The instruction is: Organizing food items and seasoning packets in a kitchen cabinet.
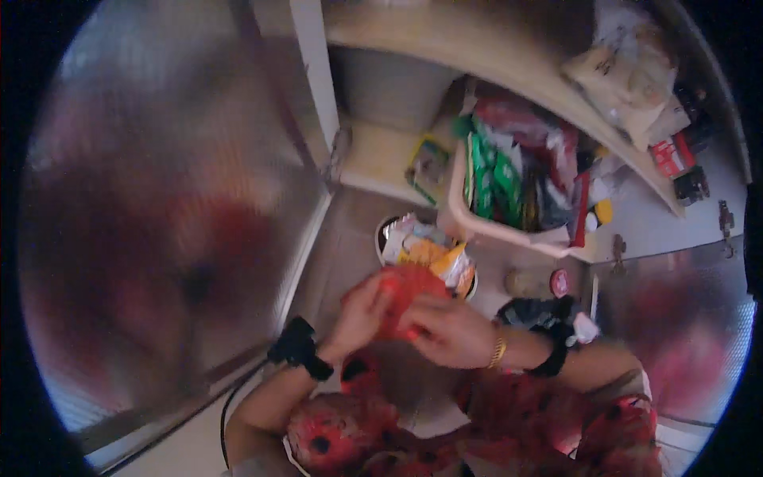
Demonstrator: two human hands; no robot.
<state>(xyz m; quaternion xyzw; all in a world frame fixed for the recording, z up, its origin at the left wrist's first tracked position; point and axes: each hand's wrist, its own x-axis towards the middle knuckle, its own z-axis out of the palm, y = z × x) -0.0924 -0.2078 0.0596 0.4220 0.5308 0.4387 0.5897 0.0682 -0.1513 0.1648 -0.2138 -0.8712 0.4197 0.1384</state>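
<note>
A thin red item, perhaps a plastic bag or packet (411,286), is held up in front of my body. My left hand (366,310) grips its left edge, with the thumb over it. My right hand (447,328), its fingers curled, pinches its lower right part. Both wrists bear black bands, and a gold bracelet circles the right one. Just beyond the red item, orange and white packets (426,250) lie in a round container with a pale rim. The picture is blurred, so the red item's exact kind cannot be told.
A pink plastic basket (506,234) full of green, red and dark packets stands on the floor ahead. Right of it lie a jar with a red lid (559,282) and a black bag (530,313). A shelf (506,65) holds packages; a translucent panel (179,208) stands left.
</note>
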